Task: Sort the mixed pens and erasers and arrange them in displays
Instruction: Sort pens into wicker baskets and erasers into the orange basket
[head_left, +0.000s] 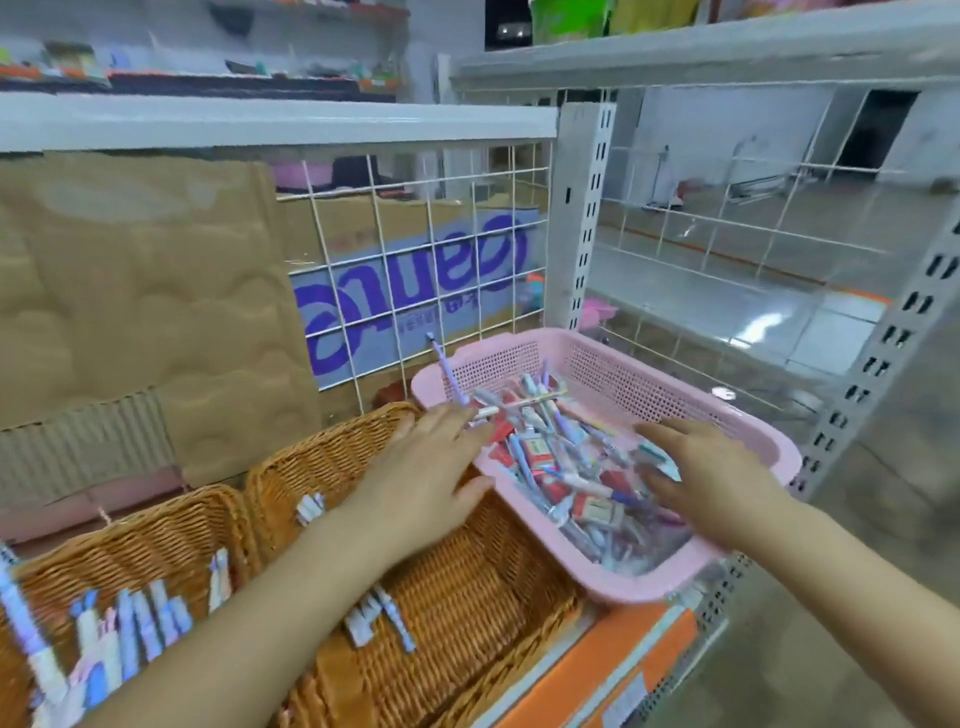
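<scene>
While looking down from the head, can see left hand (421, 483) flat, fingers spread, holding nothing, at the left rim of pink basket (613, 374), right hand (711, 478) open too over its heap of pens and erasers (561, 467), wicker baskets (322, 457) just beside, with lots of free room inside.

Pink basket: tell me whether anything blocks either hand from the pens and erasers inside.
Nothing visible does. The pink basket is open-topped; the left hand is at its left rim, the right hand over the pile of pens and erasers.
</scene>
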